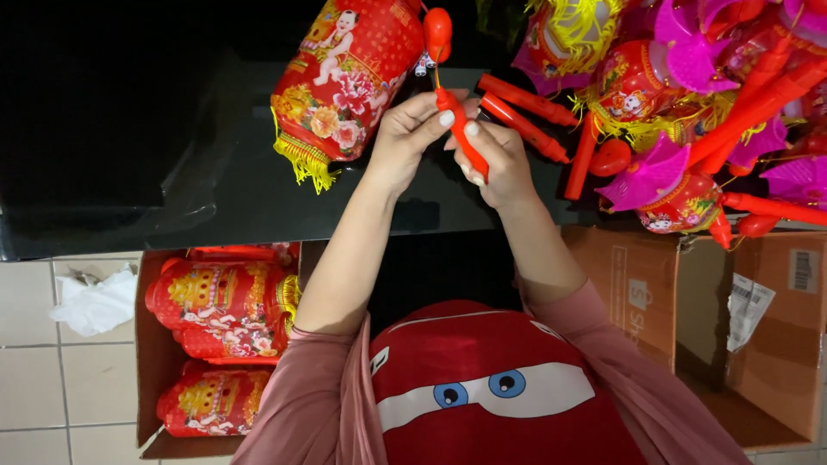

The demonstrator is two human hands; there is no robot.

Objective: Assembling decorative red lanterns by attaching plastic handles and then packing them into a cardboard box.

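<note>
Red handle (pixel 461 133) held over dark table (pixel 258 198), tiled floor (pixel 52 362) below.

A plain red handle (pixel 461 129) sat against the black table (pixel 215 198), beside a red lantern (pixel 345 73) patterned with pink flowers and yellow fringe.

Both forearms reach far across, converging; the left hand (pixel 407 131) and right hand (pixel 498 157) meet, fingers pinched closed, wrists slightly bent.
</note>
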